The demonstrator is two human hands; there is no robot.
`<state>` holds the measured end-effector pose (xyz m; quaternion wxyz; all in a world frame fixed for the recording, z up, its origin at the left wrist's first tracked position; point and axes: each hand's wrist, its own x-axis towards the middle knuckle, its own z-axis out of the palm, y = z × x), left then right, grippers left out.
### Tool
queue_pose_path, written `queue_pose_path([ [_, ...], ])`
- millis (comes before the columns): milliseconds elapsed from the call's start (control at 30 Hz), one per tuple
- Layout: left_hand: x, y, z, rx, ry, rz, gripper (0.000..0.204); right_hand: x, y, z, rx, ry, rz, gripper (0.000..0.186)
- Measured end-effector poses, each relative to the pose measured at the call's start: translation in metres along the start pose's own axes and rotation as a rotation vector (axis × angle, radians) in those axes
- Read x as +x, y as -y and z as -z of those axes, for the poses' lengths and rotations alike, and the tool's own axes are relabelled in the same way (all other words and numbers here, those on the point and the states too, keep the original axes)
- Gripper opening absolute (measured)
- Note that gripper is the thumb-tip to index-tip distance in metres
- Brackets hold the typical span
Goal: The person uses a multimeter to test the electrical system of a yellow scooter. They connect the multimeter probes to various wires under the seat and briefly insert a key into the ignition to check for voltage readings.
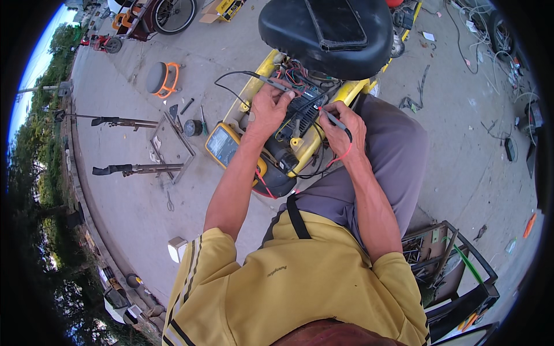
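My left hand [268, 111] pinches a grey test probe [272, 82], its black lead looping out to the left. In my right hand [350, 130] is another test probe [334, 119] with a red lead, its red tip close to a black finned box [306, 102]. Whether either tip touches metal is too small to tell. The box and a bundle of coloured wires [295, 74] sit in a yellow vehicle frame [249, 86]. A yellow multimeter [222, 144] with a lit screen rests beside the frame, partly behind my left forearm.
A black padded seat [326, 37] stands tipped up beyond the wiring. To the left are an orange stool [164, 79], a metal frame with two posts [173, 141] and a screwdriver [203, 120]. A tool crate [456, 256] stands at lower right; cables [418, 95] lie on the ground.
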<state>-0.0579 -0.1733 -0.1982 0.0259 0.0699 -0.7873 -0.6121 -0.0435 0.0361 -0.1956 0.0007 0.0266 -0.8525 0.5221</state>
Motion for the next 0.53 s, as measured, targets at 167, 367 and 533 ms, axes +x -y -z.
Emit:
queue_pose_path([
  [167,0.0001,0.0028,0.0003,-0.027,0.001,0.002,0.021,0.0001,-0.0001,-0.0002,-0.004,0.002,0.001,0.019],
  [367,0.0000,0.0017,0.0004,-0.011,-0.006,-0.001,0.021,-0.0003,-0.0021,-0.0015,-0.008,0.002,0.011,0.019],
  [533,-0.0019,-0.0041,-0.0001,-0.017,-0.008,-0.002,0.022,-0.0002,-0.0003,0.0003,-0.016,0.016,0.007,0.019],
])
